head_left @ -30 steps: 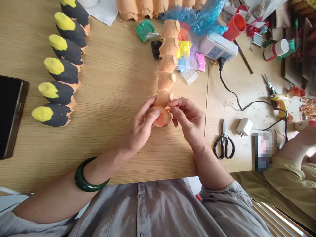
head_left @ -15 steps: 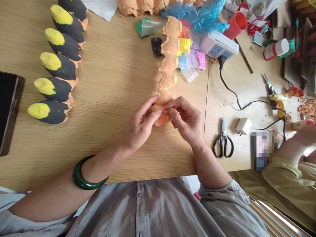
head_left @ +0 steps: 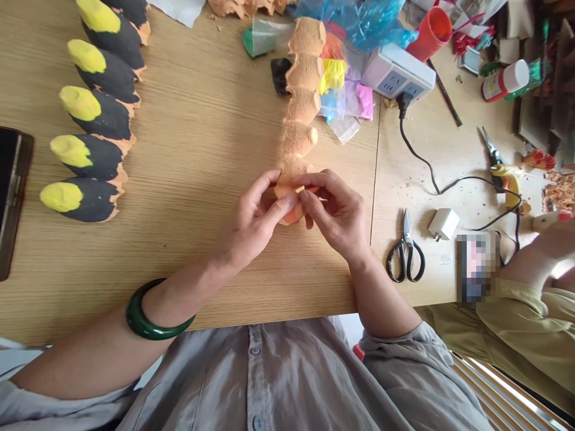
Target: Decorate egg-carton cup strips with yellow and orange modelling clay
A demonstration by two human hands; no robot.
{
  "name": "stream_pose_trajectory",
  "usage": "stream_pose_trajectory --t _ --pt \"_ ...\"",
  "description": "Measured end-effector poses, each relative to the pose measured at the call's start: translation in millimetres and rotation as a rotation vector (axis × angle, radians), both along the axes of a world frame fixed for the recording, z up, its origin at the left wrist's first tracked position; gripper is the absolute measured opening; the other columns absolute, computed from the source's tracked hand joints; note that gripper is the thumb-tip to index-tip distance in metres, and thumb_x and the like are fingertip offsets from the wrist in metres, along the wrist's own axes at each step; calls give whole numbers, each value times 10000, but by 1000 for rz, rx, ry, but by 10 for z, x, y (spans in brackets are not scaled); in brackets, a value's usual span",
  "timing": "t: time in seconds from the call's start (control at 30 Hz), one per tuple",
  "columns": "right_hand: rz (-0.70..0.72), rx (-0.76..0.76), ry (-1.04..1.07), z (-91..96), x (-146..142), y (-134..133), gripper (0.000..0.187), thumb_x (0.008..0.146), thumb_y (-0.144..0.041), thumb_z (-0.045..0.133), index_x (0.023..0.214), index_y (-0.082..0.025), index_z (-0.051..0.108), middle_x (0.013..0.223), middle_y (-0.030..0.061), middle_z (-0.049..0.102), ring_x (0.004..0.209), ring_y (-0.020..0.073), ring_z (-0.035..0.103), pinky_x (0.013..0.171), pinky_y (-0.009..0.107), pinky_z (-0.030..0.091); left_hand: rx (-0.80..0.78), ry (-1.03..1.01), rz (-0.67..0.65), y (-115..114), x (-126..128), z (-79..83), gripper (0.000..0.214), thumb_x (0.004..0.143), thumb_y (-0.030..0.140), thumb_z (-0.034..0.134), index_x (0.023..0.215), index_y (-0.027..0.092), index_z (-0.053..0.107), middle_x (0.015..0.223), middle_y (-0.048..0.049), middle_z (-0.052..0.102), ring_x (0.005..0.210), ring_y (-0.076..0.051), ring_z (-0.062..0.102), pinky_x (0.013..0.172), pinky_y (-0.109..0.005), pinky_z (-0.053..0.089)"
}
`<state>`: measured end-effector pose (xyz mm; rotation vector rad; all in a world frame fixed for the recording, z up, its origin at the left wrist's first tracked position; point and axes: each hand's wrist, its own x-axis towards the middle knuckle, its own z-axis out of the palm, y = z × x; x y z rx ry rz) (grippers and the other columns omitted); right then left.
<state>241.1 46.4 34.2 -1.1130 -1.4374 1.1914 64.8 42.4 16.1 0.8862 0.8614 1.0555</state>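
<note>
A strip of orange egg-carton cups (head_left: 302, 90) lies lengthwise in front of me. My left hand (head_left: 258, 218) grips its near end, thumb on top and fingers at the side. My right hand (head_left: 339, 212) pinches a bit of soft orange clay (head_left: 314, 190) at that same end; fingertips cover most of it. Orange clay also coats part of the nearest cup (head_left: 293, 214). To the left stands a row of cups painted black with yellow clay tips (head_left: 74, 149).
Clay packets (head_left: 332, 75), a blue plastic bag (head_left: 354, 24) and a white power strip (head_left: 399, 75) sit beyond the strip. Scissors (head_left: 406, 251), a white plug adapter (head_left: 444, 224) and a glue gun (head_left: 507, 179) lie right. A phone (head_left: 13, 203) is far left. Another person's arm (head_left: 539, 257) rests at right.
My right fingers have shifted slightly on the orange clay, while both hands stay at the strip's near end. The whole view has moved a little, so the table things appear slightly displaced.
</note>
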Motion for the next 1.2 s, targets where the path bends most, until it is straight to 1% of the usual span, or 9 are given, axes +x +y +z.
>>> stream_pose_trajectory --t 0.13,0.27,0.37,0.47,0.6,0.8,0.87,1.0,1.2 --pt "-4 16 4 7 -8 17 259 1096 -469 796 1106 -211 798 961 4 680 597 74 658 516 239 566 -42 -37 2 14 0 34 362 990 454 928 1227 227 773 1135 -46 834 1007 -211 810 903 -314 670" --pt "-47 -12 -56 39 -27 19 400 1073 -621 791 1060 -221 787 870 3 696 639 97 634 580 251 587 -77 -51 9 22 -2 75 350 960 450 945 1175 224 787 1104 -42 830 1051 -213 798 928 -295 657" --pt "-37 -32 -32 27 -35 26 452 1058 -664 791 1028 -214 776 808 -10 678 636 98 614 600 252 584 -106 -78 18 30 1 108 261 949 362 927 1114 217 786 1073 -34 811 1029 -195 773 895 -262 641" --pt "-13 -34 8 -8 -37 38 490 1033 -689 808 1022 -201 770 837 -10 702 638 83 611 591 237 568 -165 -158 12 37 22 140 180 948 271 878 1069 207 760 1047 -29 791 980 -180 764 827 -241 636" --pt "-6 -50 16 -22 -47 31 511 1027 -712 804 986 -205 757 854 -4 716 662 85 620 600 237 575 -211 -289 -4 35 53 166 154 994 286 829 1054 188 726 1021 -25 779 906 -154 767 790 -234 645" --pt "-1 -98 -18 37 -65 8 551 1010 -758 799 936 -214 754 807 4 704 685 108 617 551 248 544 -265 -128 33 28 34 162 236 950 284 881 1044 194 685 1005 -21 777 926 -171 775 782 -239 637" --pt "5 -137 -5 43 -57 18 555 987 -759 826 936 -210 762 772 -6 687 667 105 608 518 241 522 -268 -129 25 33 23 162 224 956 274 873 1042 194 683 1000 -23 769 944 -193 789 801 -268 650" --pt "50 -218 69 36 -25 56 555 946 -743 880 948 -200 770 699 -46 651 526 70 536 428 230 461 -283 -173 -1 55 7 182 217 955 238 872 1060 188 689 1022 -29 776 947 -205 801 826 -307 665" --pt "69 -243 89 56 -1 61 552 947 -732 887 987 -193 773 716 -47 667 526 57 542 437 208 482 -283 -168 -32 81 -9 207 207 916 222 856 1028 177 689 992 -30 779 899 -191 776 798 -305 646"
